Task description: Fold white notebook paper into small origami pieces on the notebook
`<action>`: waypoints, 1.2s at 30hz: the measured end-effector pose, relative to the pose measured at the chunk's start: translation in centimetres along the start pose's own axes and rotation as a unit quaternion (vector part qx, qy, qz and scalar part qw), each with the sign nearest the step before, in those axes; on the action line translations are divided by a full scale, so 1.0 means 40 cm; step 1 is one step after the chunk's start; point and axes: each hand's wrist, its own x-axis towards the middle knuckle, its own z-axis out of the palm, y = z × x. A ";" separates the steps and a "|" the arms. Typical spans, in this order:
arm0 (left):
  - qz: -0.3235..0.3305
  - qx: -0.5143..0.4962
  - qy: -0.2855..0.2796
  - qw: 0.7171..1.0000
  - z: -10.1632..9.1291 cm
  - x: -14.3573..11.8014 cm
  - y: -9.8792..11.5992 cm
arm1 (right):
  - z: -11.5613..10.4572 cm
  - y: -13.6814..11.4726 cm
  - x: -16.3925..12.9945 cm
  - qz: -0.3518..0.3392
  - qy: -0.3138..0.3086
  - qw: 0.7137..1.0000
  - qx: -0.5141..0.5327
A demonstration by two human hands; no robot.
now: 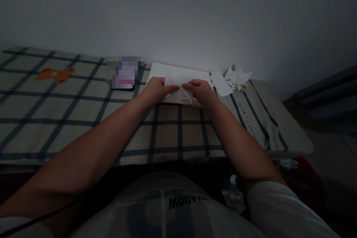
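Note:
A folded piece of white paper is pinched between both hands, over a white pad that lies against the wall. My left hand grips the paper's left side, thumb pointing inward. On the other side, my right hand pinches it near the middle with thumb and forefinger. The two thumbs almost meet. Dim light and the fingers hide the exact folds. Just right of the pad lie white paper slips and a pile of folded white paper.
A checked cloth covers the narrow table. Left of the pad lies a phone with its screen lit, and farther left an orange figure. A plastic bottle stands below the front edge. The wall rises directly behind.

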 end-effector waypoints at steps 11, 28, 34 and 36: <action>0.152 0.053 0.056 0.985 -0.016 0.016 0.005 | -0.008 -0.020 -0.016 -0.030 -0.048 0.994 -0.093; 0.176 0.133 0.047 0.974 -0.009 0.003 0.002 | -0.007 0.004 0.004 -0.167 -0.012 0.979 -0.112; 0.192 0.161 0.058 0.966 -0.010 0.002 -0.002 | -0.006 0.002 -0.002 -0.206 0.008 0.967 -0.148; 0.189 0.164 0.059 0.966 -0.009 0.001 0.000 | -0.006 0.003 -0.001 -0.216 0.013 0.964 -0.154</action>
